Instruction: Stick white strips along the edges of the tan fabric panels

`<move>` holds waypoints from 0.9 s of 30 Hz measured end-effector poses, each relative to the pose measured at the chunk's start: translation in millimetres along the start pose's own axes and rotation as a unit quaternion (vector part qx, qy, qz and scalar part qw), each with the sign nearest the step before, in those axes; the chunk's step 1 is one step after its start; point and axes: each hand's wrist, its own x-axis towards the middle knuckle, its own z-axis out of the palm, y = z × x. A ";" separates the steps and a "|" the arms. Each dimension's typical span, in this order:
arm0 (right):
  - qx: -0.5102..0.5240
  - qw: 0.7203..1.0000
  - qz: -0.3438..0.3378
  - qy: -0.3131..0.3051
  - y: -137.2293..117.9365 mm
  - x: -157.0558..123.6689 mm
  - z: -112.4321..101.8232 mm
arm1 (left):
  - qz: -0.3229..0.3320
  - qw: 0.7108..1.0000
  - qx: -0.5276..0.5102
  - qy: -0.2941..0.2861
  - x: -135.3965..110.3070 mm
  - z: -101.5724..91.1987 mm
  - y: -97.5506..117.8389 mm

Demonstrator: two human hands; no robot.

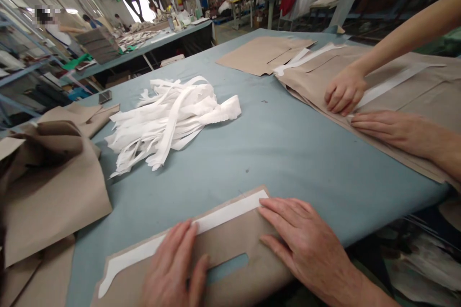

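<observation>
A brown fabric piece point(230, 278) with a slot-shaped cutout lies at the table's near edge. Along its upper edge runs a white strip point(230, 213), curved down at its left end. My left hand point(175, 266) lies flat over the middle of the strip, fingers stretched out and thumb apart, covering part of it. With extended fingers, my right hand point(302, 240) touches the strip's right end and the fabric beside it; its thumb is spread away. Neither hand grips anything.
A heap of white strips point(173, 120) sits mid-table. Folded brown fabric point(57, 187) is piled at left. At right, a co-worker's hands point(347, 88) press a white strip point(392, 86) onto brown panels point(324, 74). The blue-grey table point(273, 153) has a near-right corner.
</observation>
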 end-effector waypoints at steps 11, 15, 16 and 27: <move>-0.033 0.999 -0.030 0.008 6.9 -3.4 5.7 | 0.006 0.990 -0.086 -0.112 32.8 20.5 55.7; -0.046 0.997 -0.057 0.013 11.0 -3.7 6.7 | -0.021 0.991 -0.061 -0.116 -3.0 5.9 26.8; -0.050 0.996 -0.066 0.016 12.0 -3.7 7.2 | -0.031 0.991 -0.057 -0.117 -11.6 1.8 20.7; -0.052 0.994 -0.097 0.022 36.2 -10.3 26.7 | -0.212 0.968 0.038 -0.130 -86.7 -26.9 -43.3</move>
